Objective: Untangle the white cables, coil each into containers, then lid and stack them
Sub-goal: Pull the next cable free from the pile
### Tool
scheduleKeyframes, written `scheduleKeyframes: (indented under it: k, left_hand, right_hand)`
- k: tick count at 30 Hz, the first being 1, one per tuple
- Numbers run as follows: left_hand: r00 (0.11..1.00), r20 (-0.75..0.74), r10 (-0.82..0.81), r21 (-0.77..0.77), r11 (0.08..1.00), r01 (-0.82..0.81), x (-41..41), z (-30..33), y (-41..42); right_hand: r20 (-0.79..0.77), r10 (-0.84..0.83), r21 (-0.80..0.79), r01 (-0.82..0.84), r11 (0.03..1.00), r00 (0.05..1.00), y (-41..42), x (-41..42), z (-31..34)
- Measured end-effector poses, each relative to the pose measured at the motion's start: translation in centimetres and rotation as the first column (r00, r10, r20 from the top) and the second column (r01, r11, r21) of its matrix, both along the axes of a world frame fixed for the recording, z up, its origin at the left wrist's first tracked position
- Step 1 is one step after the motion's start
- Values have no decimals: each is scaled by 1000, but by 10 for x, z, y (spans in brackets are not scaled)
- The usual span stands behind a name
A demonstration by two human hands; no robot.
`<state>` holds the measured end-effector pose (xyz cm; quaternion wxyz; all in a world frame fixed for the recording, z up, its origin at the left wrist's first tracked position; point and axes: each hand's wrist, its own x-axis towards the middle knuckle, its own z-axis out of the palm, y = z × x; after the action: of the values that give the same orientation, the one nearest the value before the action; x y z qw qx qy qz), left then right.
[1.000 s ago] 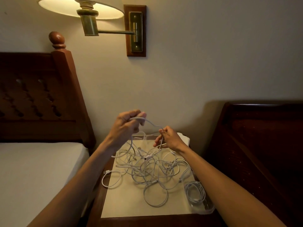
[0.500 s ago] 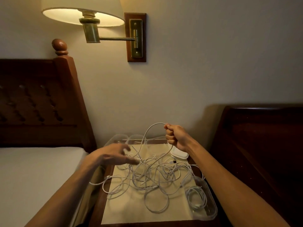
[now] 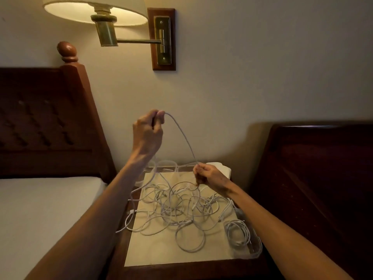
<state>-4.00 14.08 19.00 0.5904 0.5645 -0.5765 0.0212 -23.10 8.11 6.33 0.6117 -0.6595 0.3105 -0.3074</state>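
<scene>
A: Change since half a second back: left hand (image 3: 147,136) has risen from just over the tangle of white cables (image 3: 177,207) to well above the desk (image 3: 181,257). Its grip is now closed, pinching one strand (image 3: 182,136) at the fingertips. Right hand (image 3: 210,175) has dropped low, fist curled round the same strand at the far edge of the tangle.

B: Meaning?

A: My reading: one cable is being fed hand over hand out of the heap. Most loops remain knotted on the desk, so untangling looks early.

B: Containers?

A: Clear container (image 3: 251,252), near right corner, holds one coiled cable (image 3: 237,233), unlidded. More clear containers (image 3: 167,164) at the far edge; contents not discernible. White lids (image 3: 224,169) far right behind the right hand.
</scene>
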Motion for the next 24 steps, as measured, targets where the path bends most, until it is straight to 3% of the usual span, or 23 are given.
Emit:
scheduleKeyframes:
  k: [2, 4, 5, 6, 7, 8, 9, 10, 12, 13, 18, 21, 24]
  left_hand:
    - [1000, -10, 29, 33, 999, -28, 11, 3, 1]
    - [993, 92, 74, 259, 961, -96, 25, -7, 4]
    - [975, 196, 101, 434, 883, -179, 31, -14, 6]
    - [940, 323, 108, 601, 744, -292, 36, -21, 8]
    - [896, 435, 91, 700, 592, -400, 38, -27, 13]
    - [857, 510, 78, 721, 504, -475, 38, -31, 16]
    - [845, 530, 72, 699, 528, -483, 35, -35, 18]
    - [867, 493, 71, 645, 639, -419, 30, -37, 17]
    - [918, 390, -69, 477, 868, -137, 13, -42, 11]
    - [907, 387, -169, 425, 905, -13, 3, -45, 8]
    - [855, 398, -332, 507, 856, 97, -10, -78, -16]
    - [861, 379, -339, 379, 906, 190, -9, -77, -23]
    - [868, 441, -229, 189, 969, 159, -8, -53, -27]
  right_hand:
    - [-2, -45, 8, 45, 999, 999, 0, 3, -14]
    - [71, -101, 46, 98, 994, 992, -4, 7, -8]
    - [110, -124, 55, 119, 991, 986, -7, 10, -1]
    - [132, -142, 45, 137, 989, 981, -10, 11, 6]
    - [125, -152, 15, 151, 988, 980, -13, 13, 12]
    - [94, -156, -31, 159, 987, 983, -16, 15, 16]
    - [56, -151, -79, 155, 985, 987, -17, 18, 18]
    - [25, -141, -114, 143, 983, 990, -17, 21, 19]
    - [-2, -106, -136, 105, 985, 994, -15, 26, 20]
    - [-3, -88, -136, 87, 987, 996, -13, 28, 20]
    - [8, -81, -156, 81, 984, 997, -12, 21, 17]
    - [30, -64, -156, 68, 985, 997, -10, 15, 11]
    - [91, -67, -138, 79, 987, 994, -1, 14, 4]
